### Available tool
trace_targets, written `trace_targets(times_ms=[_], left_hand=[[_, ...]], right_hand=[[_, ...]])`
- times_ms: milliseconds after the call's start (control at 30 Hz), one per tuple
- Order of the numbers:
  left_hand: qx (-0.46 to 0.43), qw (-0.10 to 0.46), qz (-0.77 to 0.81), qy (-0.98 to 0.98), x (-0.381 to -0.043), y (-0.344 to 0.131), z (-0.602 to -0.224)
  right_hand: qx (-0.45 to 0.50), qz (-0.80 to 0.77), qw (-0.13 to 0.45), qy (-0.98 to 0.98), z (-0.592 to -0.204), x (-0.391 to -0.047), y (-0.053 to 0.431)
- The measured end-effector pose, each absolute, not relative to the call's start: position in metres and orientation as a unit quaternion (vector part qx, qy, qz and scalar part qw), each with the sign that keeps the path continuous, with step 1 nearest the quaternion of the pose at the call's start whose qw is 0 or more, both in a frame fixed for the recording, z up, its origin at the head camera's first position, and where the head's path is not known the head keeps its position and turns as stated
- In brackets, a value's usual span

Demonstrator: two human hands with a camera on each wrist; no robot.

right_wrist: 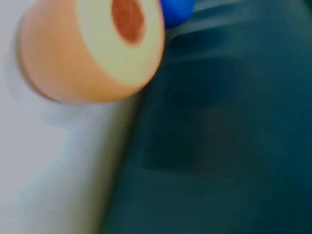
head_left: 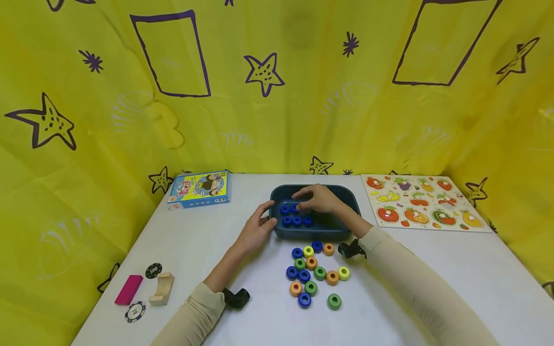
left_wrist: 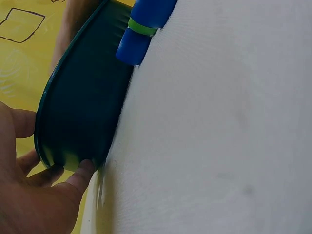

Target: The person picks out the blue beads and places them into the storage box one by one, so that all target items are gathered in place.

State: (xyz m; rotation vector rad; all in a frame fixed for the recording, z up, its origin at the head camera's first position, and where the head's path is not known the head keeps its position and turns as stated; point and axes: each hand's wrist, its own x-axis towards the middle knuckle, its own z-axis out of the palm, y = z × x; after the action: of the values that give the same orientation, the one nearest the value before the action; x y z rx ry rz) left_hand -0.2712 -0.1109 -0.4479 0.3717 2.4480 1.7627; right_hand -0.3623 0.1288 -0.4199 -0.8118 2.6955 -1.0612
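Observation:
A dark teal plastic tub (head_left: 329, 233) stands on the table, with several blue ring beads (head_left: 296, 221) in rows at its left. My left hand (head_left: 256, 229) holds the tub's left end; in the left wrist view its fingers and thumb (left_wrist: 85, 170) bend round the end wall. Inside the tub, my right hand (head_left: 321, 198) pinches a blue ring bead (head_left: 295, 207) at the end of the upper row; its fingertips partly cover it. Loose blue, green, yellow and orange ring beads (head_left: 311, 262) lie in front of the tub. An orange bead (right_wrist: 58, 53) looms in the right wrist view.
A blue picture box (head_left: 199, 190) lies at the back left, a fruit puzzle board (head_left: 426, 204) at the back right. At the front left are a pink block (head_left: 129, 290), a wooden arch block (head_left: 162, 289) and two chips (head_left: 135, 312). A yellow curtain (head_left: 294, 125) hangs behind.

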Motion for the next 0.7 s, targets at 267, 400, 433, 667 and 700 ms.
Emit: trace_targets(times_ms=[267,400,433,667,700], left_hand=[[0.124,0.03,0.583,0.802,-0.272,-0.11,-0.45],[0.126,0.028,0.582,0.803,-0.272,-0.11,-0.45],[0.127,0.028,0.581,0.804,-0.272,-0.11,-0.45],[0.124,0.033,0.583,0.802,-0.269,-0.11,-0.446],[0.124,0.029,0.583,0.802,-0.272,-0.11,-0.451]], right_hand=[[-0.261,-0.394,-0.023,0.881,-0.389,-0.296,0.151],[-0.261,-0.397,-0.018,0.88,-0.383,-0.25,0.162],[-0.26,-0.395,-0.01,0.881,-0.384,-0.24,0.164],[-0.238,-0.381,0.035,0.893,-0.41,-0.208,0.169],[-0.234,-0.381,0.04,0.894,-0.414,-0.207,0.169]])
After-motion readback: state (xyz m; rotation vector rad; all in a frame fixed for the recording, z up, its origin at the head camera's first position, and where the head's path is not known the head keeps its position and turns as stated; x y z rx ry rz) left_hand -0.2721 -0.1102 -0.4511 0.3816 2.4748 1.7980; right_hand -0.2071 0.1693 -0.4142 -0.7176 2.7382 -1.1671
